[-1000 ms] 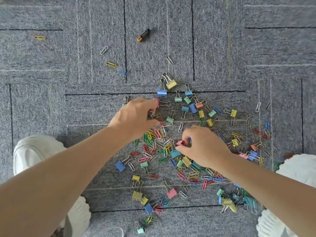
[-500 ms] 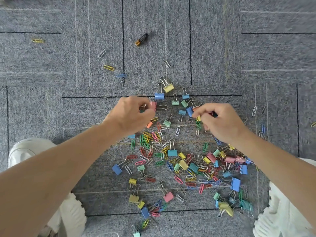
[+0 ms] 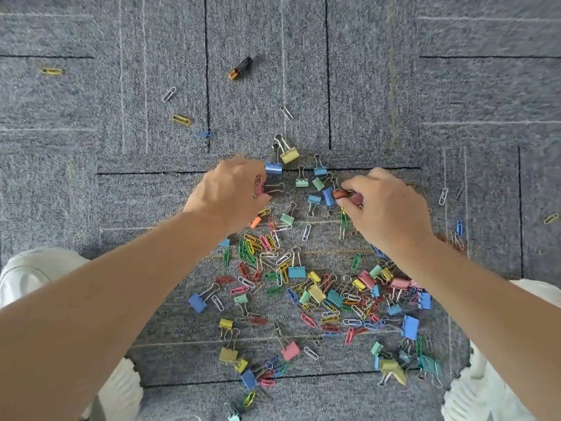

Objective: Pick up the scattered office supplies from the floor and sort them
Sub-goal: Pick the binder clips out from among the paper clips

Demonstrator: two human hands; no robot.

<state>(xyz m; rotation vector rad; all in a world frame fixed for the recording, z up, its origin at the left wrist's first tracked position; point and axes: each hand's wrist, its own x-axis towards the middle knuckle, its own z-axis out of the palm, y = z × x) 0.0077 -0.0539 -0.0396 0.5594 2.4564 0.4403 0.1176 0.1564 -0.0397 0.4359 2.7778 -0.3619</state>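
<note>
Several coloured binder clips and paper clips (image 3: 306,287) lie scattered on the grey carpet between my knees. My left hand (image 3: 230,196) is curled at the pile's far left edge and grips pink binder clips (image 3: 260,189), whose wire handles stick out to the right. My right hand (image 3: 385,205) is curled at the far right and pinches an orange binder clip (image 3: 341,194) together with a dark red one (image 3: 358,198). A blue binder clip (image 3: 273,168) lies just beyond my left hand.
A battery (image 3: 240,67) lies farther off on the carpet (image 3: 394,86). Stray paper clips lie at the far left (image 3: 51,70), near the battery (image 3: 168,94) and to the right (image 3: 443,196). My white-clad knees (image 3: 27,275) flank the pile.
My right hand moved from the pile's middle up to its far right edge and took hold of an orange clip. My left hand shifted slightly away from me, still holding pink clips.
</note>
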